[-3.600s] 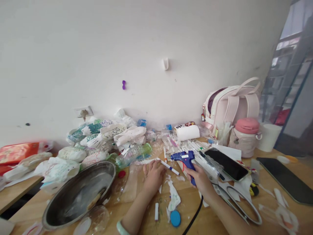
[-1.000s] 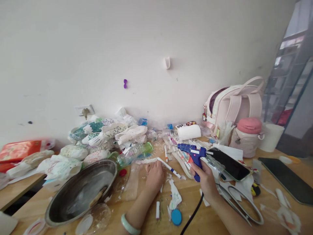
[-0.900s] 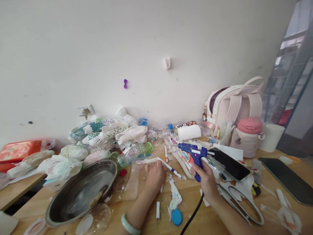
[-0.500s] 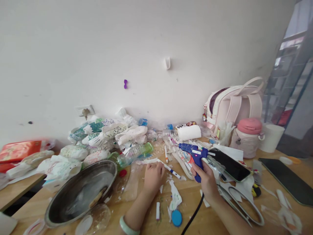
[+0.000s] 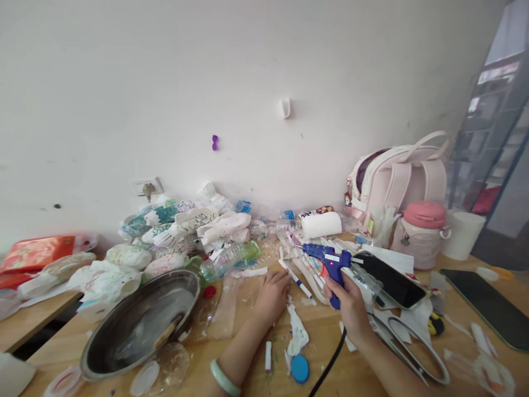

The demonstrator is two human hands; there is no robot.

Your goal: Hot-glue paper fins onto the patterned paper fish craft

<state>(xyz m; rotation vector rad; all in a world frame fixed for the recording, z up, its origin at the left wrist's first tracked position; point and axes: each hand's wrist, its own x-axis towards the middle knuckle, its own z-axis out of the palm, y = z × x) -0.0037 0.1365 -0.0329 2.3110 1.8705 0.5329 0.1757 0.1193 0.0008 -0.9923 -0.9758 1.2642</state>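
My right hand (image 5: 349, 306) is closed around the handle of a blue hot glue gun (image 5: 328, 256), whose nozzle points left. A black cord (image 5: 330, 361) runs down from the handle. My left hand (image 5: 273, 298) lies palm down on the table, fingers stretched forward and nothing visible in them. Just right of its fingertips is a white and blue marker (image 5: 298, 282). A white paper strip (image 5: 253, 272) lies beyond the left hand. Nearer me are a torn paper scrap (image 5: 296, 333), a blue bottle cap (image 5: 300, 368) and a small white marker cap (image 5: 268, 355).
To the left stands a metal basin (image 5: 93, 358), with paper-wrapped bottles (image 5: 165, 234) piled behind it. Scissors (image 5: 436, 361), a phone (image 5: 399, 286), a pink-lidded jar (image 5: 417, 237) and a backpack (image 5: 417, 176) are on the right. A green plastic bottle (image 5: 231, 259) lies mid-table.
My left hand has gone from a fist to stretched fingers and shifted a little right. The glue gun stays in my right hand, nearly still. The view has shifted slightly.
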